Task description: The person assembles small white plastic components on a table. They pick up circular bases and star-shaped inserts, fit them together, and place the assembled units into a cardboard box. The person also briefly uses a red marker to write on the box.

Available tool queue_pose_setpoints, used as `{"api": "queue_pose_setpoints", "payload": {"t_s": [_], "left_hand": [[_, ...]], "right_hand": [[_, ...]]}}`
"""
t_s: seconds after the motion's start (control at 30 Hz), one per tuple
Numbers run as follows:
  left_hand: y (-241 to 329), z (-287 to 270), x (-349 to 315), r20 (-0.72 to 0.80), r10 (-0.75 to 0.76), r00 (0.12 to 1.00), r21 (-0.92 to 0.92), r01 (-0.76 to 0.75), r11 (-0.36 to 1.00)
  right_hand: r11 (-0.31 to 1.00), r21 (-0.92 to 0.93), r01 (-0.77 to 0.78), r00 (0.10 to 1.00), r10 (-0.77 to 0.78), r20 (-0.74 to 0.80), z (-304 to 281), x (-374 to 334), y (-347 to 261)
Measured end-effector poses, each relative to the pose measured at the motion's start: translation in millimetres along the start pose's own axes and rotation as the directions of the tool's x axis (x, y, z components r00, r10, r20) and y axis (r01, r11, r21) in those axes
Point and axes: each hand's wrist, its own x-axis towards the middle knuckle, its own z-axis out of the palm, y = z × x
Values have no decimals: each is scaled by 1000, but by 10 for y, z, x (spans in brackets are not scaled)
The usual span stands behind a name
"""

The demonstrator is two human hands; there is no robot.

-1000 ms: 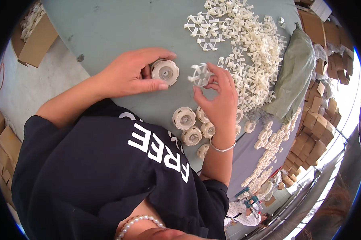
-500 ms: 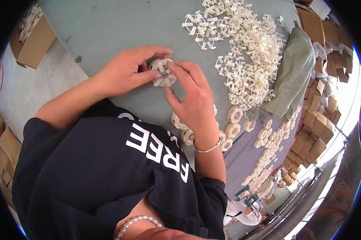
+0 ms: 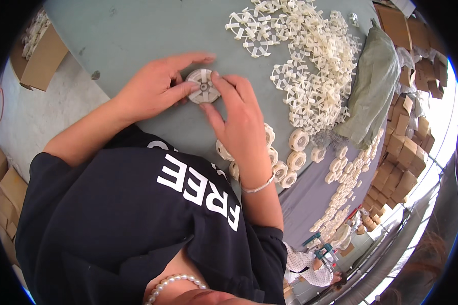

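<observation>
A round off-white plastic part, with flat tabs set around a small central hub, is held between my two hands over the grey-green table. My left hand pinches its left edge with the thumb on top, its index finger stretched out past the far side. On the right edge, my right hand grips it between thumb and fingers. Beyond my right hand lies a heap of white spoked plastic rings. Several round cream-coloured parts sit beside my right wrist, some partly hidden by my forearm.
A crumpled olive sack lies along the heap's right side. Long rows of cream parts run down a purple-grey cloth. Another person works at the lower right. Stacked cartons line the right; an open carton stands at left.
The tabs that stuck out on the round part now lie flat within its rim, and its central hub shows. My right hand has shifted slightly left, its thumb now at the part's near edge.
</observation>
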Motion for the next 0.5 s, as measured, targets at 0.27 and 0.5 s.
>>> {"api": "queue_pose_setpoints", "payload": {"t_s": [0.27,0.5], "left_hand": [[-108,-270,50,-206,200,958,498,-73,864],[180,631,-169,207,344,916,599,-397,695]], "right_hand": [[976,-217,-15,996,-4,-89,-519,-36,540],[919,-392,-43,977,-43,-209,-480,29,871]]}}
